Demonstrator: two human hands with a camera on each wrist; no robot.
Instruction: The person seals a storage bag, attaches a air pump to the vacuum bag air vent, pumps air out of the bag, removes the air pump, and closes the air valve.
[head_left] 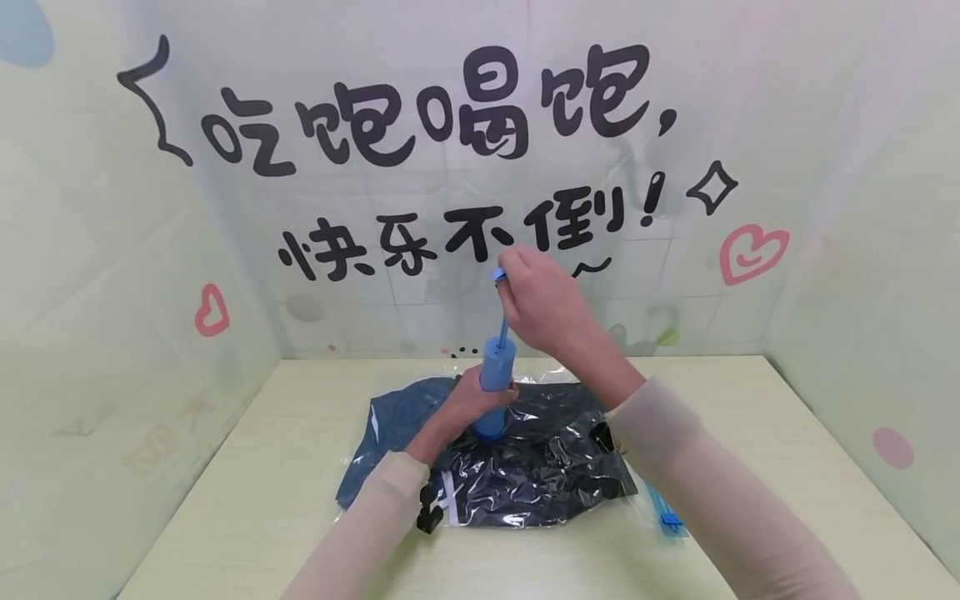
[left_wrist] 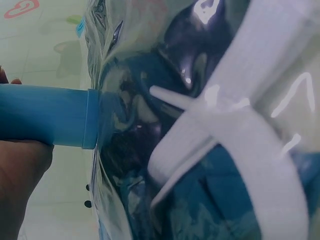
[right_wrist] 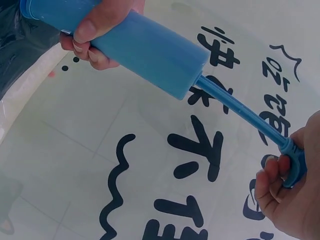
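A blue hand pump [head_left: 497, 367] stands upright on a clear plastic vacuum bag [head_left: 525, 467] with dark and blue clothing pressed inside. My left hand [head_left: 472, 396] grips the pump's barrel, its fingers wrapped round it above the bag. My right hand [head_left: 543, 300] holds the pump's handle [right_wrist: 296, 167] well above the barrel, with the thin rod [right_wrist: 242, 109] drawn far out. In the left wrist view the barrel's base [left_wrist: 90, 119] meets the wrinkled bag, and white straps [left_wrist: 240, 125] show through the plastic.
A black buckle [head_left: 429, 515] lies at the bag's front left edge. Right of the bag, partly behind my right sleeve, sits a small packet with a blue piece [head_left: 671, 521]. Printed curtains [head_left: 480, 317] stand behind and beside the pale wooden table [head_left: 247, 500].
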